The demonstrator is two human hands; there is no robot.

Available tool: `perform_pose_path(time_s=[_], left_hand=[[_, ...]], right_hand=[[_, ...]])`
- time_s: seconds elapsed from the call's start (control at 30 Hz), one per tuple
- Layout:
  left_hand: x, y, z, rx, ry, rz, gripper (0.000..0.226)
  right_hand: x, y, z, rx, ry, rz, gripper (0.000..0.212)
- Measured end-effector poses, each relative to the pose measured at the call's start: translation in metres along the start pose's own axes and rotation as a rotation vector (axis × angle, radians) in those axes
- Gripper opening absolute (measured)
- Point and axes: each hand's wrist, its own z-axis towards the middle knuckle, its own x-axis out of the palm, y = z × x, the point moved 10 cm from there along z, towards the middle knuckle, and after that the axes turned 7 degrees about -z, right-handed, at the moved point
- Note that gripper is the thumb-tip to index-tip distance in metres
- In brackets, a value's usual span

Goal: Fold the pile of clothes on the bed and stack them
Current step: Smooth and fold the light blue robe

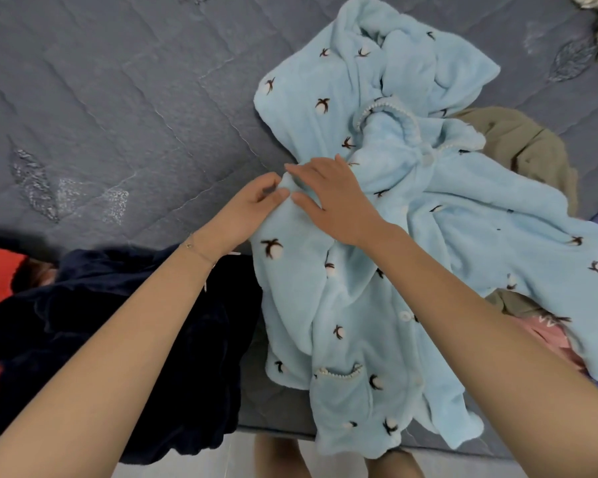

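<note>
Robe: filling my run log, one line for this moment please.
step: fold robe | left grip: pinches robe edge | right grip: flat on robe | robe: crumpled, unfolded, on bed

The fleece robe (377,305) lies crumpled on the bed (118,98), right of the middle, reaching from the far side to the near edge. Just left of it, at the near edge, lies a plush garment (118,357). The robe's right side covers other clothes (525,146). At its left edge the left hand (252,208) pinches a fold and the right hand (335,201) lies flat on top.
</note>
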Motion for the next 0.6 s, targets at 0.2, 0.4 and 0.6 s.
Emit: perform_pose_path(time_s=[0.2, 0.4, 0.6], left_hand=[[-0.008, 0.023, -0.010, -0.094, 0.031, -0.055, 0.033], [0.017, 0.071, -0.035, -0.289, 0.328, 0.029, 0.033], [0.009, 0.032, -0.040, -0.089, 0.245, -0.020, 0.038]], right_hand=[[-0.015, -0.001, 0.011, -0.014, -0.072, 0.046, 0.024], [-0.035, -0.027, 0.006, 0.198, -0.226, 0.163, 0.020], [-0.035, -0.011, 0.012, 0.165, -0.197, 0.168, 0.019]])
